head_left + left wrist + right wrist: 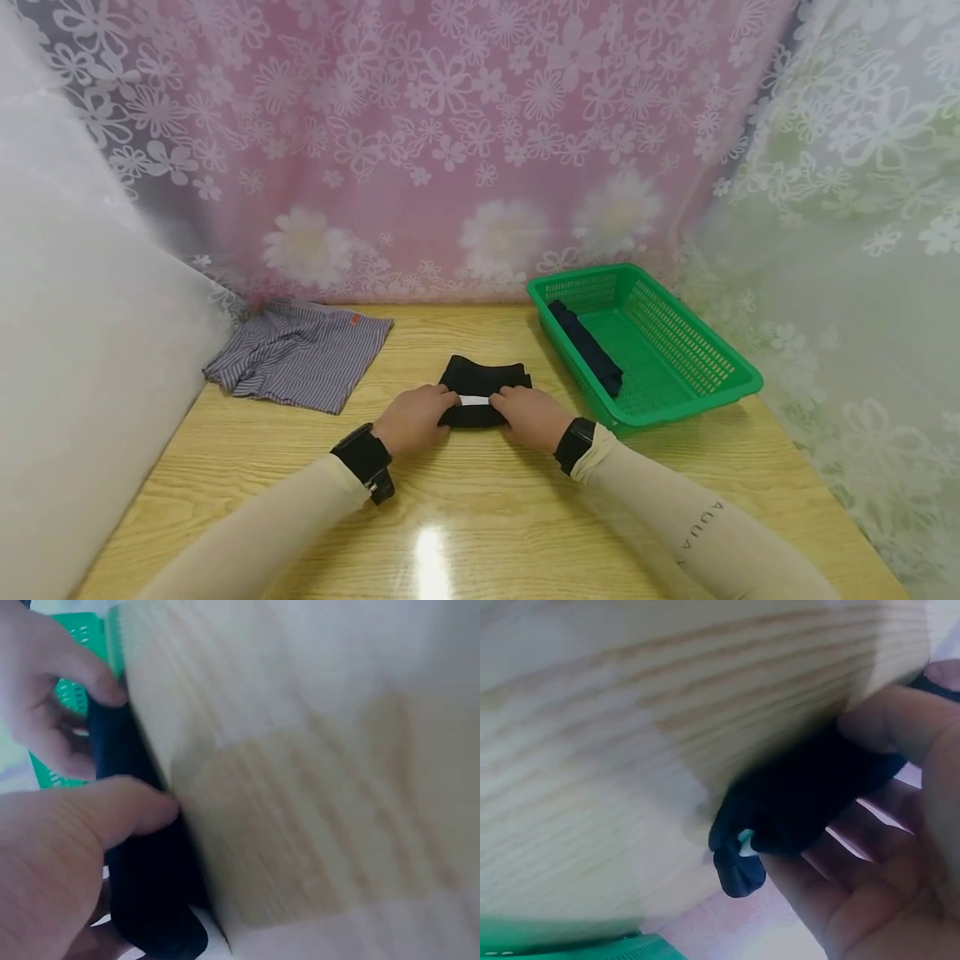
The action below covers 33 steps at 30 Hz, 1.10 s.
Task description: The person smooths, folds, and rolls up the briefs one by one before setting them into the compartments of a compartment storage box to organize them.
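A folded black cloth garment (483,375) lies on the table in front of me, with a white strip (474,401) showing across its near part. My left hand (416,419) grips the near fold at its left end. At the right end, my right hand (534,417) pinches the same fold. In the left wrist view the thumb presses on the black garment (146,862) with fingers underneath. The right wrist view shows the thumb and fingers around the black garment (795,795), a bit of white peeking from its end. What kind of garment it is I cannot tell.
A green plastic basket (693,400) stands to the right, with a rolled dark cloth (588,346) along its left side. At the back left lies a crumpled striped garment (307,354) with a small orange label. Floral curtains (465,150) hang behind the wooden table (480,517).
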{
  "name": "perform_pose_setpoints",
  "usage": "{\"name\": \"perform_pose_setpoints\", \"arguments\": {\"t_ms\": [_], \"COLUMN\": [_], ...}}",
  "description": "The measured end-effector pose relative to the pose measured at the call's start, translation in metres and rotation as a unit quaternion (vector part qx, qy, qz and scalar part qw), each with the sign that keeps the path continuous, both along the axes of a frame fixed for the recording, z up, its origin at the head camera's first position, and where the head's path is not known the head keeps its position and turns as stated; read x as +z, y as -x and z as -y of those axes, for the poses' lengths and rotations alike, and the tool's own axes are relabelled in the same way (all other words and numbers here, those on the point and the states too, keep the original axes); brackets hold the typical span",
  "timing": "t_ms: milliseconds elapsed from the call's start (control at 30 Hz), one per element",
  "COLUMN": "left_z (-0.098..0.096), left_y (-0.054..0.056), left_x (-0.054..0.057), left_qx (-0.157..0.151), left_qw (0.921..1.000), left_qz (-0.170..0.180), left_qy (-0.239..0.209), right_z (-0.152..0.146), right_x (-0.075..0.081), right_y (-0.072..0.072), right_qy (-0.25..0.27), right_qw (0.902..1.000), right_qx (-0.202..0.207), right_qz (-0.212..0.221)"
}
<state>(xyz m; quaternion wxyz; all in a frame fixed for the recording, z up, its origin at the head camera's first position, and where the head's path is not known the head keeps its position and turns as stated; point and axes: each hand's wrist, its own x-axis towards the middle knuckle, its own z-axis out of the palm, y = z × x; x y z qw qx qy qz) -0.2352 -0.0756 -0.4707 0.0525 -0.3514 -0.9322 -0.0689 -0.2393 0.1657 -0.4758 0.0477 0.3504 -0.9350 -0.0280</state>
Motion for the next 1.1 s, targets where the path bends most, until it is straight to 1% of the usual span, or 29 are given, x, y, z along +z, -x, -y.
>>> {"name": "perform_pose_setpoints", "arguments": {"t_ms": [100,167,233,267,300,333,367,433,500,533,600,633,767,867,900,967,1033,1100], "left_z": [-0.001,-0.003,-0.004,-0.004,-0.003,-0.003,-0.003,-0.001,0.002,0.004,0.007,0.009,0.013,0.017,0.018,0.022,0.025,0.027], "left_y": [-0.002,-0.004,-0.005,-0.006,-0.006,-0.006,-0.006,-0.005,-0.003,-0.002,0.002,0.004,0.016,0.027,0.03,0.035,0.038,0.04], "left_x": [-0.002,-0.002,0.001,0.004,0.007,0.011,0.015,0.023,0.03,0.032,0.034,0.034,0.032,0.025,0.023,0.017,0.01,0.005], "left_qx": [-0.016,-0.029,-0.039,-0.043,-0.047,-0.051,-0.054,-0.051,-0.046,-0.043,-0.046,-0.051,-0.071,-0.068,-0.06,-0.033,0.007,0.049], "left_qw": [0.9993,0.9981,0.9973,0.9974,0.9978,0.9983,0.9983,0.9952,0.9869,0.9817,0.9719,0.968,0.9551,0.9463,0.9429,0.9398,0.9385,0.9378], "left_qz": [-0.034,-0.053,-0.06,-0.054,-0.041,-0.019,0.009,0.082,0.155,0.185,0.23,0.245,0.278,0.296,0.305,0.311,0.309,0.296], "left_qy": [0.004,0.008,0.015,0.018,0.022,0.022,0.021,0.016,0.007,-0.001,-0.013,-0.022,-0.073,-0.109,-0.12,-0.137,-0.154,-0.174], "right_z": [0.001,0.001,0.0,-0.001,-0.002,-0.002,-0.003,-0.005,-0.006,-0.006,-0.007,-0.007,-0.006,-0.005,-0.005,-0.005,-0.005,-0.004], "right_x": [-0.001,0.0,0.003,0.005,0.007,0.011,0.014,0.021,0.028,0.032,0.036,0.038,0.039,0.037,0.035,0.032,0.027,0.022], "right_y": [0.0,0.0,0.0,0.0,0.0,0.001,0.001,0.002,0.003,0.003,0.005,0.006,0.015,0.024,0.027,0.033,0.038,0.041], "right_qy": [0.003,0.001,0.003,0.004,0.004,0.004,0.007,0.014,0.025,0.03,0.041,0.045,0.053,0.06,0.065,0.069,0.071,0.071], "right_qw": [0.9999,0.9997,0.9994,0.9992,0.999,0.9988,0.9982,0.9953,0.9903,0.9881,0.9842,0.9827,0.9759,0.9666,0.9629,0.9584,0.9568,0.9584], "right_qx": [0.006,0.016,0.03,0.038,0.044,0.048,0.052,0.056,0.052,0.049,0.044,0.04,0.024,0.007,-0.001,-0.025,-0.057,-0.092], "right_qz": [-0.011,-0.018,-0.018,-0.014,-0.003,0.01,0.03,0.078,0.126,0.142,0.166,0.175,0.21,0.249,0.262,0.276,0.276,0.261]}}
